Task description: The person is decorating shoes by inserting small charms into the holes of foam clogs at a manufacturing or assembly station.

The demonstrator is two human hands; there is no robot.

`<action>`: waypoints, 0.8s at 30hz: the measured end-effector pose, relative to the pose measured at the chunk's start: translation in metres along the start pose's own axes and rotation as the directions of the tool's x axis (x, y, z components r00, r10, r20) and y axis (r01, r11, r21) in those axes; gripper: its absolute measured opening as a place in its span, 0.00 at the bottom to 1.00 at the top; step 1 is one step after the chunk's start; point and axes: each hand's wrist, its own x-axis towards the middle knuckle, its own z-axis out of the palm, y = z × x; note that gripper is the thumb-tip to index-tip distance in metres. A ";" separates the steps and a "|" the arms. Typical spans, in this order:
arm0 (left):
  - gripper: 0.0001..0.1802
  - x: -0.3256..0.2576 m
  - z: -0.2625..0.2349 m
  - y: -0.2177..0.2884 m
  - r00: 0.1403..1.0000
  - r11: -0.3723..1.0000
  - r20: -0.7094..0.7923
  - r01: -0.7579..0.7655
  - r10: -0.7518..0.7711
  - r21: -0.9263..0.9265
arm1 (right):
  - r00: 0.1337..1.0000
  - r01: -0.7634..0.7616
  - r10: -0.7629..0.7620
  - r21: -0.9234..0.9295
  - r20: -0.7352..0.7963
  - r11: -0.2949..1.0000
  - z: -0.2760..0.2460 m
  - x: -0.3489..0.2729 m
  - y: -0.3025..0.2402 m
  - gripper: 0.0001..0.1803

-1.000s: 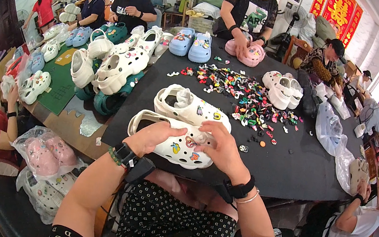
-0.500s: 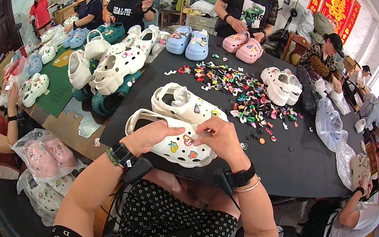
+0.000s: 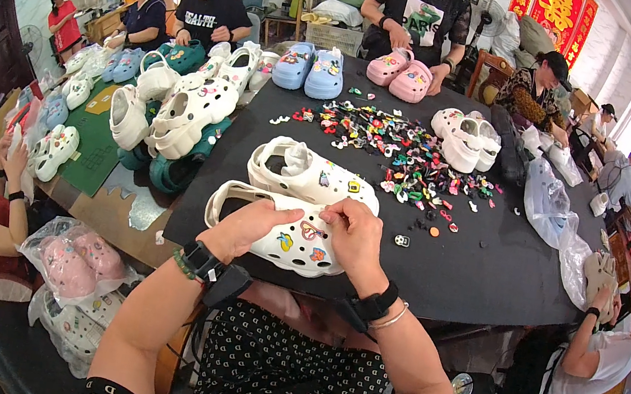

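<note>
My left hand (image 3: 245, 229) grips the near white clog (image 3: 296, 260) at its foot opening, thumb lying on the upper. Pinched together over the upper of that clog are the fingers of my right hand (image 3: 356, 238); whatever they hold is hidden. On the upper sit a bat-and-ball charm (image 3: 312, 232), a yellow-and-green charm (image 3: 285, 242) and an orange-and-blue charm (image 3: 317, 254). Just behind lies the far white clog (image 3: 285, 182), its toe pointing right, with charms on it and pale stuffing inside.
Beyond the clogs spreads a heap of colourful charms (image 3: 426, 169) on the black table (image 3: 467, 273). One loose charm (image 3: 402, 241) lies right of my right hand. Blue clogs (image 3: 325, 76), white clogs (image 3: 466, 146) and piled white clogs (image 3: 184, 120) stand around. Opposite, a person handles pink clogs (image 3: 410, 81).
My right hand has shifted slightly on the upper, uncovering more of the bat-and-ball charm. My left hand keeps its hold. Across the table, the person's hands have moved on the pink clogs.
</note>
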 end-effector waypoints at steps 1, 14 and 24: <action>0.21 0.000 0.000 0.000 1.000 1.000 -0.017 0.003 -0.003 0.008 | 1.000 -0.016 0.017 0.018 -0.023 1.000 0.001 0.000 -0.001 0.06; 0.21 -0.005 0.003 -0.004 0.999 1.000 -0.046 -0.011 0.009 -0.024 | 0.872 -0.480 0.485 0.324 0.070 0.815 0.001 0.037 0.017 0.09; 0.20 -0.005 0.005 0.006 0.998 1.000 -0.055 0.007 -0.008 -0.031 | 0.952 -0.288 0.306 0.273 -0.023 0.918 -0.043 0.040 0.087 0.04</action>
